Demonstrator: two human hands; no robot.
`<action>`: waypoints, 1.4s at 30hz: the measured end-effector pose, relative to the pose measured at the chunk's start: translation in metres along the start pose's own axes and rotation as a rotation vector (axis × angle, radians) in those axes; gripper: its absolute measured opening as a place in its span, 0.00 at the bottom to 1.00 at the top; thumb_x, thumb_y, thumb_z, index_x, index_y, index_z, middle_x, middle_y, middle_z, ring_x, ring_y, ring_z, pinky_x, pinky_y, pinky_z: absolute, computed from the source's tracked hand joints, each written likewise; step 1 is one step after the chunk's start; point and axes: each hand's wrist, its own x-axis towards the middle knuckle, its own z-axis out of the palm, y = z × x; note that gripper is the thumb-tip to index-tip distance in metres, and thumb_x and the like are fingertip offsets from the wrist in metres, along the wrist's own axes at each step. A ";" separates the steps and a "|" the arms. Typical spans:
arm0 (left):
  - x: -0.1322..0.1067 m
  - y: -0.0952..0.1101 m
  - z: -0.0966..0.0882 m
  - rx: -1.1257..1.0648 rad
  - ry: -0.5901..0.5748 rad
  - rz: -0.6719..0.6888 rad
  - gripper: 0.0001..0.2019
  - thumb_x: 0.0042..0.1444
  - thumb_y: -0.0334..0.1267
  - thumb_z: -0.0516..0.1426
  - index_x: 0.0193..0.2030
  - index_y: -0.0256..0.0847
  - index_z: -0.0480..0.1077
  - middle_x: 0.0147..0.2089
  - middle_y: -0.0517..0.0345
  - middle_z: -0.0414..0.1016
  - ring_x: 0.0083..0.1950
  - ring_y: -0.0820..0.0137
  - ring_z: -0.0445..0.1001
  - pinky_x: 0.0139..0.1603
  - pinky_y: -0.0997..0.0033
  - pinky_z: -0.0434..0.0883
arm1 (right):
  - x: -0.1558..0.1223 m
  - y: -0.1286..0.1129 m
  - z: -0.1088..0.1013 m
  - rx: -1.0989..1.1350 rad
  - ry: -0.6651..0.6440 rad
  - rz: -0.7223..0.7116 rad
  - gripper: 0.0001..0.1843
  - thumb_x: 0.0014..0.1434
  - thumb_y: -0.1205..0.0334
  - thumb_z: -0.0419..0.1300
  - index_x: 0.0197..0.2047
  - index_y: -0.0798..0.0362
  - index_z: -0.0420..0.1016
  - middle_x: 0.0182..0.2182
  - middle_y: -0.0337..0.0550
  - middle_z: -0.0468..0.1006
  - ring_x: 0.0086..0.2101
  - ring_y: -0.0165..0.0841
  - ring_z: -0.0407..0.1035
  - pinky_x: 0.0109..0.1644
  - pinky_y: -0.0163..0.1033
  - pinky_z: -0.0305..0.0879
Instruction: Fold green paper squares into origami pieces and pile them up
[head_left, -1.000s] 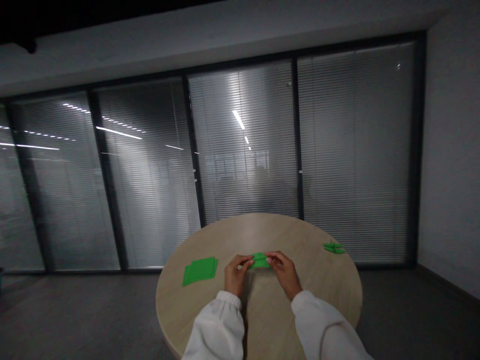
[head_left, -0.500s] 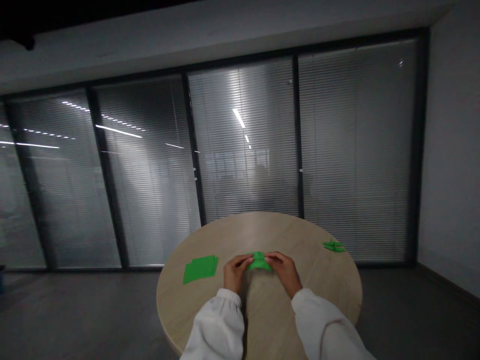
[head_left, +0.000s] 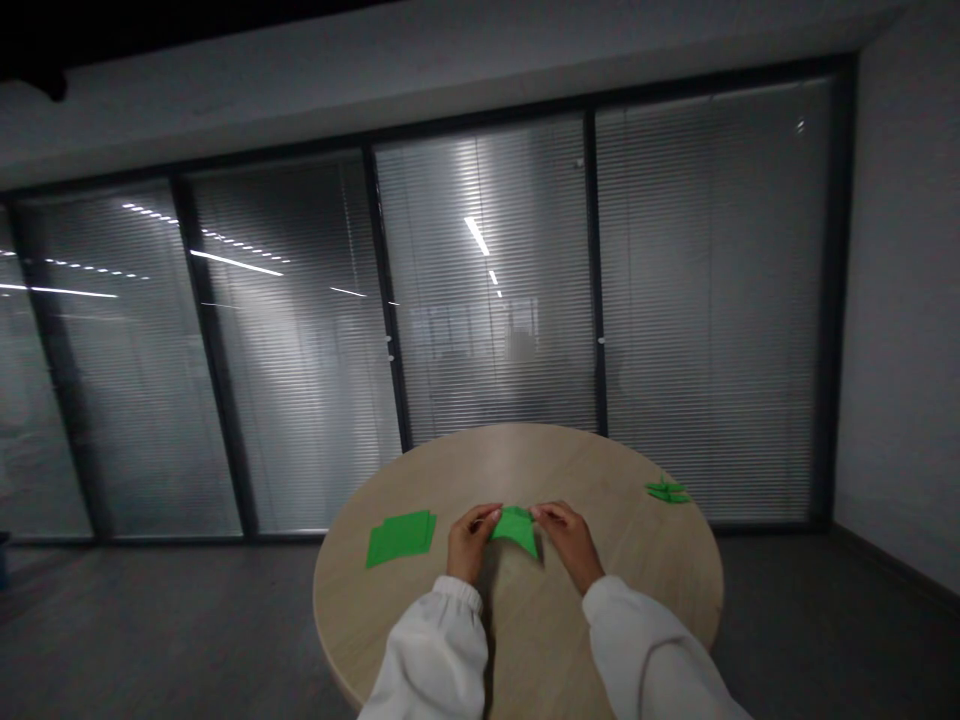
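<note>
While in hands, plain green paper

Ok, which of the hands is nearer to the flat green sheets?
Left. The left hand is to the right of the flat green sheets, not touching them; the right hand is farther off, beyond the green piece held between the hands.

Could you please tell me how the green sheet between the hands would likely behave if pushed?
The green sheet would probably bend rather than resist, since it bows between the left hand and right hand. It is likely light, as only fingertips seem to hold it.
</note>
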 end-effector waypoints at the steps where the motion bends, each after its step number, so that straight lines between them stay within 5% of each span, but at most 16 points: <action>1: 0.000 -0.001 0.000 -0.002 -0.023 0.005 0.17 0.45 0.49 0.61 0.35 0.38 0.79 0.36 0.50 0.81 0.38 0.62 0.77 0.39 0.66 0.72 | 0.000 -0.001 -0.001 -0.017 0.007 -0.012 0.21 0.53 0.42 0.59 0.37 0.51 0.79 0.38 0.48 0.79 0.41 0.40 0.72 0.47 0.43 0.68; 8: 0.001 -0.005 0.001 0.018 -0.109 0.080 0.17 0.50 0.51 0.58 0.35 0.38 0.78 0.36 0.51 0.80 0.39 0.63 0.75 0.42 0.67 0.70 | -0.003 -0.010 0.005 0.183 -0.235 0.042 0.23 0.50 0.42 0.63 0.41 0.50 0.79 0.40 0.47 0.80 0.43 0.42 0.73 0.50 0.46 0.67; 12: 0.002 -0.007 0.000 0.051 -0.100 0.107 0.17 0.52 0.50 0.56 0.36 0.38 0.77 0.36 0.52 0.79 0.40 0.64 0.74 0.44 0.67 0.68 | -0.003 -0.007 0.007 0.220 -0.261 0.076 0.23 0.45 0.43 0.66 0.38 0.53 0.80 0.38 0.48 0.81 0.40 0.42 0.74 0.48 0.46 0.68; 17: 0.003 -0.011 0.000 0.076 -0.084 0.112 0.17 0.52 0.50 0.56 0.37 0.39 0.77 0.38 0.51 0.79 0.42 0.63 0.74 0.45 0.65 0.69 | -0.003 -0.006 0.008 0.209 -0.229 0.094 0.23 0.41 0.43 0.69 0.34 0.52 0.81 0.34 0.47 0.82 0.37 0.42 0.74 0.45 0.46 0.69; 23: 0.002 -0.015 -0.002 0.148 0.179 0.138 0.18 0.51 0.50 0.57 0.42 0.41 0.77 0.44 0.48 0.75 0.45 0.62 0.74 0.41 0.65 0.72 | -0.002 -0.006 0.005 0.190 -0.122 0.083 0.21 0.44 0.45 0.68 0.34 0.52 0.81 0.34 0.47 0.82 0.38 0.43 0.74 0.45 0.46 0.68; 34: -0.003 -0.008 0.004 0.071 -0.081 0.043 0.20 0.44 0.41 0.63 0.46 0.37 0.76 0.33 0.54 0.80 0.36 0.66 0.76 0.41 0.68 0.72 | -0.001 -0.004 0.003 0.188 -0.023 0.071 0.19 0.45 0.47 0.68 0.35 0.51 0.81 0.34 0.47 0.82 0.38 0.43 0.75 0.45 0.46 0.70; 42: 0.000 -0.014 0.004 -0.101 -0.026 -0.033 0.20 0.38 0.37 0.65 0.42 0.36 0.79 0.33 0.52 0.80 0.35 0.65 0.76 0.39 0.69 0.72 | -0.001 -0.007 0.004 0.172 -0.006 0.035 0.19 0.44 0.46 0.67 0.35 0.51 0.82 0.33 0.47 0.82 0.36 0.42 0.76 0.43 0.47 0.71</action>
